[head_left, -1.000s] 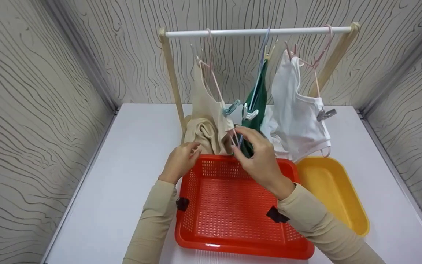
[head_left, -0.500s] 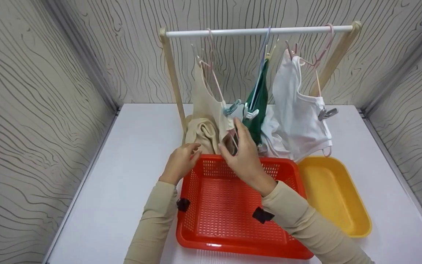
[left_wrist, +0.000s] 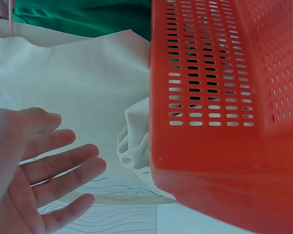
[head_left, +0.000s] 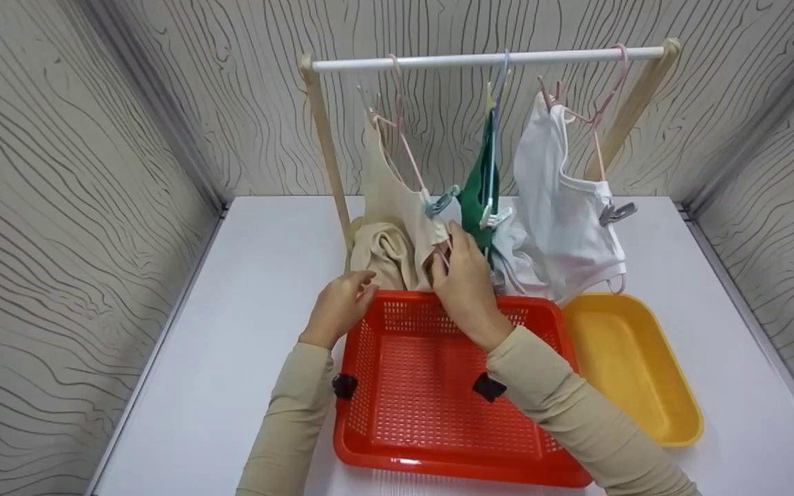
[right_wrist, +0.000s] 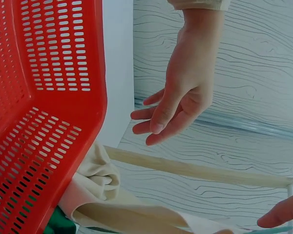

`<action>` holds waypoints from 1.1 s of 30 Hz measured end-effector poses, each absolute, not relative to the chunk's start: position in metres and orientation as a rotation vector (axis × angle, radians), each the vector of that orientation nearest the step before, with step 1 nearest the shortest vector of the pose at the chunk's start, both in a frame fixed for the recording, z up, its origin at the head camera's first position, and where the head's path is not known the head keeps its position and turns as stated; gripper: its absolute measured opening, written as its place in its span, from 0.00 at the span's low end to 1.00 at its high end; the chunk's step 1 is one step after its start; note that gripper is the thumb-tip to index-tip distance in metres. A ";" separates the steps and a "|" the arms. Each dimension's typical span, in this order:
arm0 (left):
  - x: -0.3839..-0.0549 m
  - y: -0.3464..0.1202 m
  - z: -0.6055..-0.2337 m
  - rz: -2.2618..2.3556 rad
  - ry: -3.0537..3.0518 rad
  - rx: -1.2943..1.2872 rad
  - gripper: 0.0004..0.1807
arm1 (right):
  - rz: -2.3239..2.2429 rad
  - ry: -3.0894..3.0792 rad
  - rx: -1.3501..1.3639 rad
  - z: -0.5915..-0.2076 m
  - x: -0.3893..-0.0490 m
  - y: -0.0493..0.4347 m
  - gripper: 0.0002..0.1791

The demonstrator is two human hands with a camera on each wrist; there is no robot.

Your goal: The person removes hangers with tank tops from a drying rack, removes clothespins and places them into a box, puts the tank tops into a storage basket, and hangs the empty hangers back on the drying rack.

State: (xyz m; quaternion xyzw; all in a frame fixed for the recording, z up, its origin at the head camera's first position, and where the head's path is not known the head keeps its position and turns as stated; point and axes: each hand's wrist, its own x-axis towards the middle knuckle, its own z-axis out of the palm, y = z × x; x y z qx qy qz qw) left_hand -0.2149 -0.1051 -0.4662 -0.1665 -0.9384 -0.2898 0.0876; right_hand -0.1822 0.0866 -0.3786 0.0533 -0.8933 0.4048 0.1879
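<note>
A beige garment (head_left: 397, 186) hangs on a pink hanger (head_left: 411, 155), held by a teal clothespin (head_left: 443, 200). Beside its lower front corner is my right hand (head_left: 466, 286), thumb and fingers apart around the hanger's lower end; a firm grip does not show. To the right hangs a green garment (head_left: 477, 196) on a blue hanger with a white clothespin (head_left: 495, 218). My left hand (head_left: 338, 306) hovers at the red basket's left back corner, holding nothing. In the left wrist view its fingers (left_wrist: 63, 163) are spread, apart from the beige cloth.
The red basket (head_left: 352, 441) stands in front of the rack, beneath both arms. A yellow tray (head_left: 635, 372) lies at its right. A white garment (head_left: 552, 200) with a grey clothespin (head_left: 617, 214) hangs at the right of the white rod (head_left: 452, 60). Patterned walls surround the table.
My right hand has moved left, then slightly back right, and now sits closer against the beige garment's corner. The green garment's front edge and white clothespin have swung right. My left hand has barely moved.
</note>
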 end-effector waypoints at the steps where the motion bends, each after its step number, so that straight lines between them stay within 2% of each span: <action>1: -0.215 -0.105 -0.466 -0.863 -2.792 -0.497 0.15 | 1.144 -2.518 0.139 -0.379 -0.184 0.088 0.25; 19: -0.226 -0.107 -0.478 -0.919 -2.796 -0.353 0.13 | 1.247 -2.420 0.157 -0.394 -0.207 0.099 0.13; 33: -0.243 -0.108 -0.488 -1.035 -2.901 -0.140 0.14 | 1.180 -2.363 0.184 -0.395 -0.216 0.103 0.13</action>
